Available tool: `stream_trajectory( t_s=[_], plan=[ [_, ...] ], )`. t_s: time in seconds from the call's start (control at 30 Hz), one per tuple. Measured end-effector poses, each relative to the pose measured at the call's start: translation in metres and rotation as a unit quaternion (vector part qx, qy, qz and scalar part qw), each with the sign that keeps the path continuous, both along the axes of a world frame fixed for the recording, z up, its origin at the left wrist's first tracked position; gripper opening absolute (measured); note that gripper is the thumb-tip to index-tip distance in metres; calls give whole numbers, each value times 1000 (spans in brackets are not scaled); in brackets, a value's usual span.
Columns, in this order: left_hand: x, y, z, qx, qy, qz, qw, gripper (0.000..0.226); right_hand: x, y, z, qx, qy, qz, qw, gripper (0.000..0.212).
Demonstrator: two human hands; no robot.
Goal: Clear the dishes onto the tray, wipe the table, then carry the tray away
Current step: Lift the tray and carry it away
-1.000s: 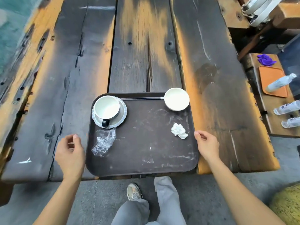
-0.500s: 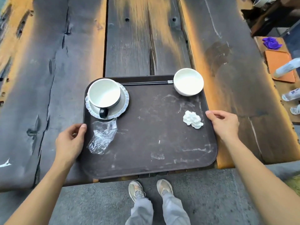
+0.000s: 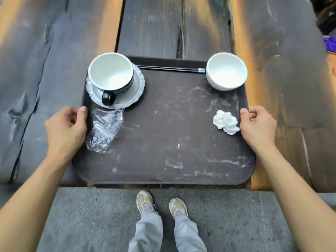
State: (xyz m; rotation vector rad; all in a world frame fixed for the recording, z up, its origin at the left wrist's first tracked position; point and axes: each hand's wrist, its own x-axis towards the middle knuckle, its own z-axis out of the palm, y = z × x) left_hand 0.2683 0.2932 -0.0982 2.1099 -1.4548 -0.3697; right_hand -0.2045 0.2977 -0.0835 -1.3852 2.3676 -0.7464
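Note:
A dark brown tray (image 3: 163, 142) lies at the near edge of the wooden table (image 3: 54, 51), slightly overhanging it. On it stand a black-and-white cup (image 3: 111, 75) on a white saucer (image 3: 135, 91), a white bowl (image 3: 226, 70), black chopsticks (image 3: 171, 69), a crumpled clear wrapper (image 3: 104, 130) and a crumpled white tissue (image 3: 226, 121). My left hand (image 3: 66, 127) grips the tray's left rim, thumb on top. My right hand (image 3: 257, 125) grips the right rim the same way.
The table is made of rough dark planks with orange streaks and gaps between them. Something purple (image 3: 330, 44) shows at the far right edge. Grey stone floor (image 3: 91, 215) and my two feet (image 3: 161, 204) lie below the table edge.
Both hands closed in from beside the tray and took hold of its left and right rims. The view moved closer over the tray.

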Motion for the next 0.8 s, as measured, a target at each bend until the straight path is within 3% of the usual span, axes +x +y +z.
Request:
stream_trajectory(
  t_s=[0.4, 0.8],
  plan=[
    [6, 94, 33, -3, 45, 109, 993, 41, 18, -2, 36, 15, -18, 101, 995, 18],
    [19, 251, 145, -35, 102, 282, 954, 29, 83, 11, 147, 21, -33, 251, 967, 20]
  ],
)
